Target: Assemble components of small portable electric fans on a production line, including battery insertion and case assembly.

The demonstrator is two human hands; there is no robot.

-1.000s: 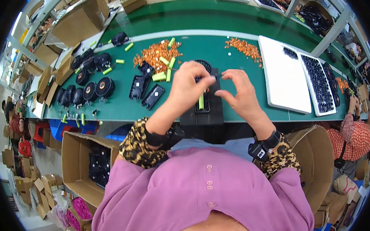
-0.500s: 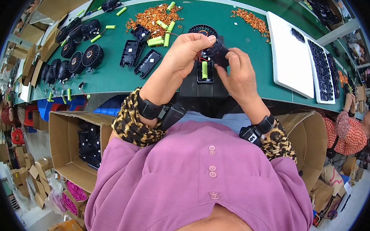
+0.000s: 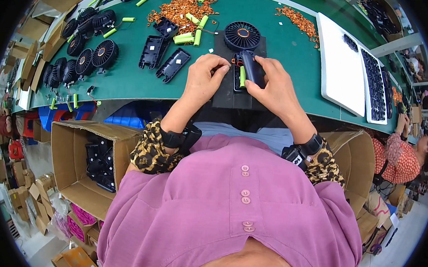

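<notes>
A small handheld fan with a round black head point(image 3: 242, 36) lies on a dark block point(image 3: 222, 97) at the table's front edge. Its handle is uncovered, and a green battery point(image 3: 242, 77) and a bit of red wire show inside. My right hand point(image 3: 274, 86) grips a dark handle cover point(image 3: 254, 72), tilted over the right side of the handle and partly hiding it. Just left of the handle is my left hand point(image 3: 203, 80), its thumb and forefinger pinched together. Whether anything small sits in that pinch cannot be made out.
Black handle shells point(image 3: 173, 66), loose green batteries point(image 3: 184, 38) and a heap of orange rings point(image 3: 181, 11) lie left of the block. More fans point(image 3: 104, 54) stand farther left. White foam trays point(image 3: 341, 67) are at right. An open carton point(image 3: 84, 163) with black parts sits below the table.
Both hands have come down from the fan head toward the handle. The cover, earlier raised between both hands, is now in the right hand alone against the handle; the left has moved away left.
</notes>
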